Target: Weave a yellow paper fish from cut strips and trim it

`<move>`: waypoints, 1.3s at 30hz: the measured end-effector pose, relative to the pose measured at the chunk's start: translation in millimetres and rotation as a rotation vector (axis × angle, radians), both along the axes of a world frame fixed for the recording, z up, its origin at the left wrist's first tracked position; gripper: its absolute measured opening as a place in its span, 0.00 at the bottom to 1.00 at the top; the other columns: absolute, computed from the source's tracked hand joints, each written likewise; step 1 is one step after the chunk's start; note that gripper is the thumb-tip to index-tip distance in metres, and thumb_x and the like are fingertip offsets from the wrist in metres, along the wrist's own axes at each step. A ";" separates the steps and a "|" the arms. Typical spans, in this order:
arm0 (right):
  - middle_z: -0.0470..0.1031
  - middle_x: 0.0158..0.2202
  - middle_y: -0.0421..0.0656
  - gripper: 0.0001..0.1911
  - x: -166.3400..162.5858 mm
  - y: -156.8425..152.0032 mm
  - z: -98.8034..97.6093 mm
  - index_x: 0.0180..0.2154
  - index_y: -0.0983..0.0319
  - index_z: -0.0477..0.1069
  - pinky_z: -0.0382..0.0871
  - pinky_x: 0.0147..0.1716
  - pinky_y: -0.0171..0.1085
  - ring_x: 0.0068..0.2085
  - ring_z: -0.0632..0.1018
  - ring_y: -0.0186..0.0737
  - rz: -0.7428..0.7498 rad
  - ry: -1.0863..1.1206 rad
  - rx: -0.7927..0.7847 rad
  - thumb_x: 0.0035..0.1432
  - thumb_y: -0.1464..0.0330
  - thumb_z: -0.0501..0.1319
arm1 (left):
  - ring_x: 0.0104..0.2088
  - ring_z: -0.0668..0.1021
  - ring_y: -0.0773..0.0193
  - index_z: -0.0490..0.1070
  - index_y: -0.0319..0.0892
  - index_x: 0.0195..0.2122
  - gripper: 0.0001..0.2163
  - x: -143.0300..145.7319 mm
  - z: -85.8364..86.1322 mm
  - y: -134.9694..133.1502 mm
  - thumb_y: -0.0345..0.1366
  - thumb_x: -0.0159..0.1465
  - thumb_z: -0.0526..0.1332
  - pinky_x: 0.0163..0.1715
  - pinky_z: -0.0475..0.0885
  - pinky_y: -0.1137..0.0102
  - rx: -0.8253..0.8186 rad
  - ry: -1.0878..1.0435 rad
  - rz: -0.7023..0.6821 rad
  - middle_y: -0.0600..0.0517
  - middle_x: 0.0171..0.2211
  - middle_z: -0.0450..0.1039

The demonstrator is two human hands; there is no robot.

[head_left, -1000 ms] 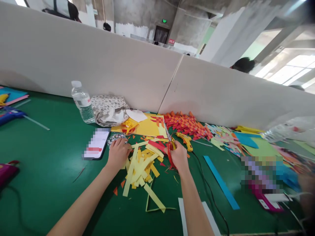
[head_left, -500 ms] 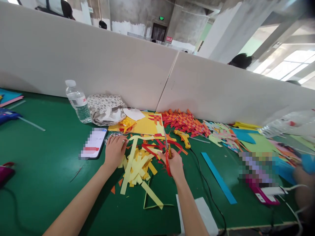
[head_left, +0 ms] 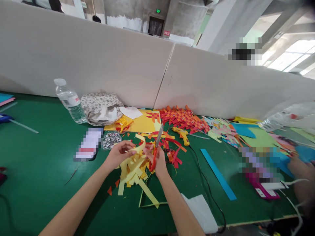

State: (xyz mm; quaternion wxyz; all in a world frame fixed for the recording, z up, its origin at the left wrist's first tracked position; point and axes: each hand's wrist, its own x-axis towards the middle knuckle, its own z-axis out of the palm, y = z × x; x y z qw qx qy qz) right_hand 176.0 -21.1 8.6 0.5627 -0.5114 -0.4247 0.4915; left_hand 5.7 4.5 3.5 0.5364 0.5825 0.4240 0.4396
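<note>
My left hand is closed in a pinch on a pale yellow paper strip, whose upper end curls over. Close beside it, my right hand grips orange-red-handled scissors with the blades pointing up and away. The right fingertips are near the strip; whether they touch it I cannot tell. Beneath both hands lies a loose pile of yellow paper strips. Red paper scraps lie just right of my right hand. A clear bag of small googly eyes is behind my left hand.
A yellow glue gun trails its black cord down the right side. Behind are woven red-orange paper fish and a water bottle. A phone lies left, a blue strip right. Another person's hand is at far right.
My left hand has moved right from beside the googly-eye bag and now holds a yellow strip. My right hand has shifted left with the scissors. The view has moved slightly.
</note>
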 end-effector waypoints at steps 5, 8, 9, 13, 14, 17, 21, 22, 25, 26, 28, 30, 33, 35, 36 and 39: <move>0.71 0.25 0.35 0.19 12.5 -1.7 4.2 0.26 0.59 0.58 0.68 0.23 0.34 0.21 0.71 0.31 -0.106 0.117 0.006 0.39 0.65 0.69 | 0.27 0.76 0.66 0.73 0.39 0.27 0.07 5.2 2.5 -7.7 0.36 0.50 0.67 0.28 0.70 0.72 -0.104 0.064 -0.219 0.51 0.25 0.74; 0.72 0.25 0.35 0.19 14.1 -2.9 4.6 0.27 0.58 0.58 0.68 0.24 0.35 0.22 0.72 0.32 -0.136 0.168 0.007 0.39 0.67 0.69 | 0.26 0.76 0.66 0.70 0.39 0.28 0.08 5.3 3.6 -10.2 0.37 0.51 0.66 0.27 0.69 0.73 -0.182 0.085 -0.292 0.52 0.24 0.74; 0.73 0.25 0.36 0.19 13.9 -3.2 4.5 0.27 0.58 0.58 0.68 0.25 0.35 0.23 0.73 0.33 -0.140 0.183 0.010 0.39 0.67 0.69 | 0.26 0.76 0.66 0.68 0.40 0.28 0.09 5.5 4.1 -11.0 0.37 0.51 0.66 0.27 0.69 0.73 -0.200 0.071 -0.303 0.52 0.24 0.74; 0.75 0.30 0.39 0.17 13.1 -4.5 3.2 0.28 0.58 0.59 0.71 0.32 0.39 0.33 0.78 0.39 -0.126 0.232 0.038 0.41 0.68 0.68 | 0.25 0.75 0.66 0.62 0.43 0.29 0.11 7.7 6.7 -14.5 0.36 0.51 0.66 0.23 0.67 0.75 -0.249 -0.004 -0.349 0.55 0.23 0.71; 0.76 0.31 0.39 0.17 13.0 -4.7 2.8 0.28 0.58 0.59 0.71 0.35 0.40 0.35 0.78 0.41 -0.113 0.240 0.045 0.41 0.68 0.67 | 0.25 0.75 0.66 0.62 0.43 0.29 0.11 8.4 7.1 -15.1 0.37 0.52 0.65 0.22 0.66 0.75 -0.249 -0.012 -0.355 0.55 0.23 0.71; 0.76 0.33 0.39 0.15 12.8 -5.4 1.6 0.26 0.58 0.58 0.69 0.43 0.42 0.41 0.77 0.42 -0.052 0.258 0.066 0.41 0.70 0.66 | 0.25 0.74 0.67 0.67 0.41 0.28 0.07 9.6 7.0 -15.1 0.37 0.53 0.64 0.22 0.67 0.75 -0.260 0.010 -0.347 0.53 0.25 0.72; 0.76 0.36 0.39 0.12 12.0 -7.9 0.3 0.26 0.56 0.59 0.68 0.46 0.45 0.43 0.76 0.43 0.058 0.261 0.086 0.40 0.72 0.62 | 0.27 0.74 0.66 0.73 0.39 0.30 0.08 8.6 4.7 -12.3 0.36 0.50 0.64 0.25 0.69 0.74 -0.349 0.028 -0.264 0.51 0.28 0.73; 0.76 0.36 0.40 0.12 11.6 -8.7 0.3 0.26 0.56 0.59 0.68 0.45 0.46 0.43 0.76 0.44 0.084 0.255 0.088 0.40 0.73 0.61 | 0.28 0.74 0.65 0.73 0.39 0.31 0.09 8.2 4.5 -11.7 0.38 0.51 0.63 0.26 0.70 0.73 -0.365 0.020 -0.241 0.51 0.30 0.74; 0.76 0.37 0.40 0.11 10.3 -11.0 0.8 0.26 0.56 0.60 0.67 0.46 0.47 0.44 0.76 0.45 0.139 0.222 0.101 0.40 0.74 0.60 | 0.33 0.76 0.62 0.74 0.38 0.34 0.15 7.1 5.6 -11.2 0.44 0.58 0.54 0.29 0.71 0.71 -0.409 -0.015 -0.205 0.48 0.33 0.74; 0.76 0.37 0.40 0.11 9.9 -11.6 1.0 0.26 0.56 0.61 0.66 0.47 0.47 0.44 0.75 0.45 0.145 0.212 0.107 0.40 0.75 0.60 | 0.33 0.76 0.62 0.74 0.38 0.34 0.17 7.1 6.5 -11.7 0.45 0.59 0.52 0.28 0.72 0.71 -0.422 -0.021 -0.207 0.47 0.32 0.75; 0.75 0.39 0.40 0.11 9.3 -12.5 1.0 0.26 0.57 0.61 0.64 0.50 0.47 0.46 0.74 0.44 0.152 0.184 0.120 0.39 0.75 0.60 | 0.31 0.76 0.61 0.75 0.38 0.32 0.17 7.7 8.9 -13.1 0.47 0.58 0.55 0.27 0.72 0.71 -0.438 -0.021 -0.224 0.47 0.30 0.75; 0.75 0.40 0.40 0.11 9.4 -12.7 0.2 0.26 0.56 0.61 0.63 0.51 0.47 0.47 0.74 0.44 0.149 0.149 0.132 0.40 0.76 0.59 | 0.28 0.75 0.63 0.75 0.38 0.29 0.14 8.7 11.1 -14.5 0.45 0.53 0.62 0.25 0.71 0.72 -0.430 0.002 -0.263 0.49 0.26 0.75; 0.74 0.42 0.40 0.11 10.4 -11.9 -1.5 0.27 0.56 0.61 0.62 0.52 0.48 0.47 0.74 0.44 0.121 0.119 0.155 0.41 0.76 0.59 | 0.25 0.74 0.65 0.76 0.38 0.25 0.11 10.0 12.2 -14.6 0.42 0.48 0.67 0.24 0.69 0.74 -0.398 0.036 -0.302 0.51 0.24 0.75; 0.74 0.43 0.41 0.11 11.3 -10.9 -1.2 0.27 0.56 0.61 0.64 0.51 0.47 0.47 0.74 0.44 0.076 0.109 0.165 0.43 0.74 0.61 | 0.24 0.74 0.66 0.75 0.39 0.24 0.11 10.2 11.2 -13.2 0.42 0.48 0.67 0.24 0.69 0.74 -0.380 0.040 -0.269 0.52 0.23 0.75; 0.74 0.43 0.42 0.11 11.6 -10.5 -0.3 0.27 0.57 0.60 0.66 0.49 0.47 0.46 0.75 0.44 0.045 0.099 0.161 0.44 0.72 0.62 | 0.24 0.74 0.66 0.75 0.39 0.24 0.11 10.0 10.4 -12.3 0.43 0.48 0.67 0.25 0.69 0.74 -0.374 0.034 -0.241 0.52 0.23 0.74; 0.74 0.40 0.43 0.14 11.8 -9.6 4.3 0.26 0.58 0.58 0.71 0.41 0.44 0.36 0.77 0.41 -0.055 0.060 0.119 0.46 0.66 0.65 | 0.25 0.75 0.66 0.75 0.39 0.26 0.13 8.7 8.1 -9.9 0.45 0.49 0.66 0.27 0.70 0.73 -0.347 0.023 -0.163 0.52 0.23 0.74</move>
